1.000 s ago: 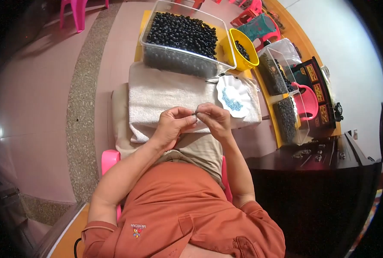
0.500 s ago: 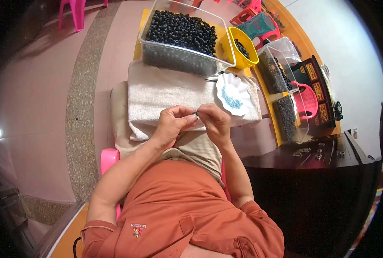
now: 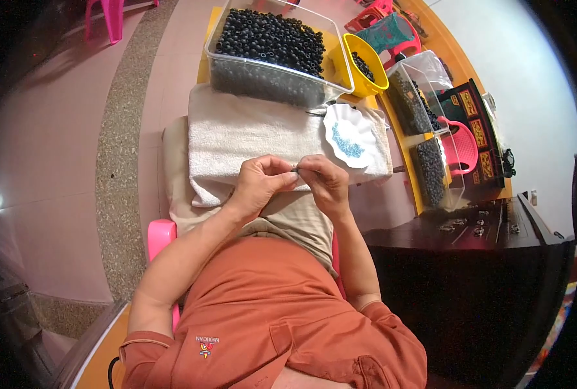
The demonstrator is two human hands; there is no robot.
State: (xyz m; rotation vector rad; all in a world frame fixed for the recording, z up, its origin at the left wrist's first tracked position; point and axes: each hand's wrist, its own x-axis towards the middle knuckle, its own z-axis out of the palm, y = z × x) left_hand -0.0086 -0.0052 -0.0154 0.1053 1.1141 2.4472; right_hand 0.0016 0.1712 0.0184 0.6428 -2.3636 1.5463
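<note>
Over the near edge of a white towel [image 3: 236,136], my left hand [image 3: 257,185] and my right hand [image 3: 328,186] meet fingertip to fingertip. Both pinch at a tiny dark piece [image 3: 297,170], mostly hidden by the fingers, so its kind is unclear. Just beyond my right hand, a white scalloped dish [image 3: 365,124] holds a scatter of small light-blue bits [image 3: 348,144]. At the towel's far side stands a clear plastic bin [image 3: 262,79] heaped with small black ring-shaped pieces [image 3: 269,40]. A yellow bowl [image 3: 370,89] beside it contains more black pieces.
On the right, clear bins [image 3: 432,172] of black pieces stand on a yellow surface. A pink chair [image 3: 459,146] and a dark glossy cabinet [image 3: 405,238] are near them. A pink armrest [image 3: 161,236] is by my left arm. A pink stool [image 3: 113,23] stands far left.
The whole view has shifted slightly, so the bin, towel and dish sit a little higher and further left. My hands keep nearly the same pinch, fingertips still together.
</note>
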